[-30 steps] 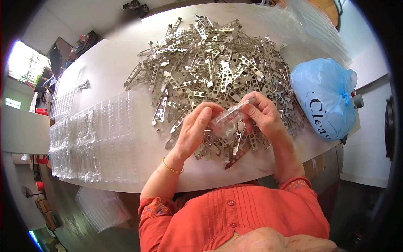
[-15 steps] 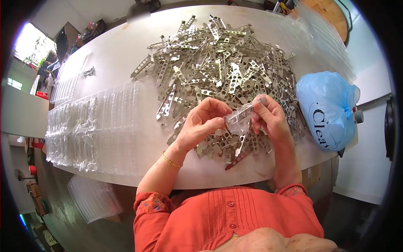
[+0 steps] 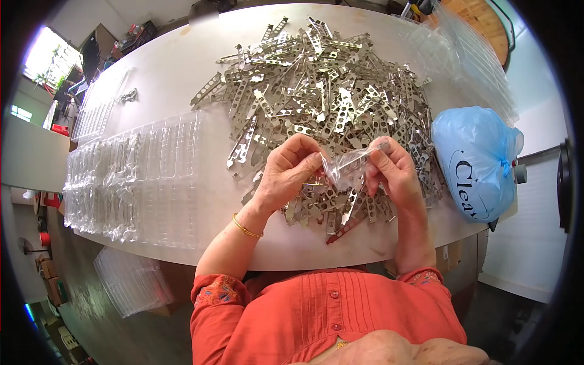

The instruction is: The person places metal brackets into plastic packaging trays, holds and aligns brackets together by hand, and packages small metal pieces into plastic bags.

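- My left hand (image 3: 293,170) is pinching one edge of a clear plastic bag (image 3: 342,177) between thumb and forefinger, the other fingers curling in.
- My right hand (image 3: 395,171) is gripping a metal strip (image 3: 354,157) by its right end, the thumb pressing on it.
- The strip is slanting between my two hands, along the bag; I cannot tell how much of it is sitting inside the plastic.
- Both hands are hovering over the near part of a big pile of metal strips (image 3: 328,91), which is spreading across the white table (image 3: 176,67).
- To my left, a clear tray (image 3: 167,213) is holding a row of plastic-wrapped packets (image 3: 100,188) in its left part.
- Beyond it, another clear tray (image 3: 99,103) is lying near a small clump of metal parts (image 3: 128,95).
- To my right, a blue bag (image 3: 477,137) with dark lettering is resting beside the pile.
- Farther back on that side, ridged clear plastic (image 3: 477,70) is lying at the table's edge.
- A gold bracelet (image 3: 242,227) is circling my left wrist.
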A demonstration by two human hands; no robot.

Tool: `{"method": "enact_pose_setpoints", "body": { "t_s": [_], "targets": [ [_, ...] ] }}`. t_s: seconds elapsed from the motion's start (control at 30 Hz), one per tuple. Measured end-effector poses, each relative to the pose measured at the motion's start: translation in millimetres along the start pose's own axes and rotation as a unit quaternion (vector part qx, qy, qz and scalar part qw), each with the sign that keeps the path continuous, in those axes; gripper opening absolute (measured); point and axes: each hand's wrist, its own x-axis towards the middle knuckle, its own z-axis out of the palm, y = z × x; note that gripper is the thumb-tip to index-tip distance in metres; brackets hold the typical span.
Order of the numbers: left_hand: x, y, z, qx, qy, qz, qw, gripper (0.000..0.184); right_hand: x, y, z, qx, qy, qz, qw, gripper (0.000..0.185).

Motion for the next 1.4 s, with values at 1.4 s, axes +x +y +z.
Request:
{"method": "enact_pose_setpoints", "body": {
  "t_s": [1.4],
  "targets": [
    [-2,-1,11,0.144,0.11,-0.014,0.983,0.01,-1,18,13,-0.217,0.099,-0.213,0.948,0.011]
  ]
}}
